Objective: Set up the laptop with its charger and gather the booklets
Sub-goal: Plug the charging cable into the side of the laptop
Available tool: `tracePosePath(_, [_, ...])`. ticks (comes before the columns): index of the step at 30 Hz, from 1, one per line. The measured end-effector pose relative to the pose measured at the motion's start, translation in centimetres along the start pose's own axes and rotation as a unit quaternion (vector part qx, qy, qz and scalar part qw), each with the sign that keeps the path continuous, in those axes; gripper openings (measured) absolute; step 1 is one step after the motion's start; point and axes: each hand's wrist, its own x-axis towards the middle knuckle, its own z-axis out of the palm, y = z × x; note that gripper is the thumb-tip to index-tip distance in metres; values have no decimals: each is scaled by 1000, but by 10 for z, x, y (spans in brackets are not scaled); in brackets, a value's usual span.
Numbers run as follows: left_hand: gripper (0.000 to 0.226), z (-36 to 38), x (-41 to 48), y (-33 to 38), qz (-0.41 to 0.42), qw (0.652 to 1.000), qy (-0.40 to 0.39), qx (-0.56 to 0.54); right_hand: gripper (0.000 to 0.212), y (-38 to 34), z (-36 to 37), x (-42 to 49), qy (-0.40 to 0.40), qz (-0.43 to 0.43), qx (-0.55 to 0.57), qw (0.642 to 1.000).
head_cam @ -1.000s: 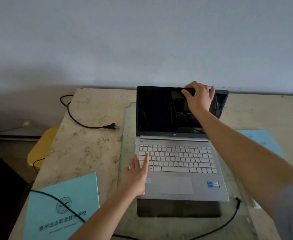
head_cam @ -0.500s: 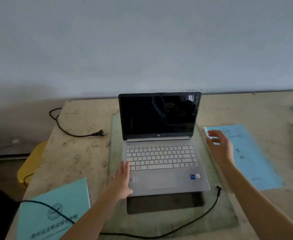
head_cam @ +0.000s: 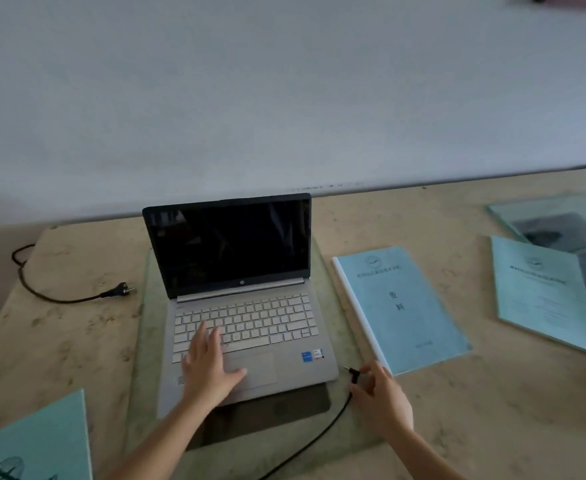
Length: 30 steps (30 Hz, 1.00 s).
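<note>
A silver laptop (head_cam: pixel 250 306) stands open on a glass sheet (head_cam: pixel 336 427), its screen dark. My left hand (head_cam: pixel 208 368) lies flat on the palm rest and lower keys, fingers spread. My right hand (head_cam: pixel 378 396) pinches the barrel plug of the black charger cable (head_cam: pixel 319 434) just off the laptop's front right corner. One light blue booklet (head_cam: pixel 399 306) lies right of the laptop. A second booklet (head_cam: pixel 544 292) sits farther right, and a third (head_cam: pixel 38 445) at the front left corner.
A black mains plug (head_cam: pixel 118 292) with its cord lies on the stone table (head_cam: pixel 70 334) left of the laptop. Another glass sheet (head_cam: pixel 561 220) rests at the far right. A white wall stands behind the table.
My right hand let go of the screen's top edge, came down to the table and took the charger plug. My left hand slid onto the palm rest. The view swung right.
</note>
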Motion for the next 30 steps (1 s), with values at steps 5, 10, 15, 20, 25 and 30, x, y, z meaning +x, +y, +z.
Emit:
tracePosePath(5, [105,17,17,67,89,994,-66,-13,24,0,-4,8,10,15,45,999])
tracePosePath(10, [110,37,43,103,152,976,-143,65,26,-10,-19,52,40,12,219,975])
tracePosePath(15, [120,41,76,124,179,967,-142,111,25,-47,-36,123,3,-17,261,965])
tracePosePath(20, [134,45,102,128,179,954,-178,160,22,-85,-24,173,-66,-73,204,974])
tracePosePath(25, [135,48,106,120,196,954,-166,158,16,-102,-6,192,-66,-133,146,978])
tracePosePath(30, [131,46,105,119,203,952,-163,162,12,-105,1,192,-39,-144,115,982])
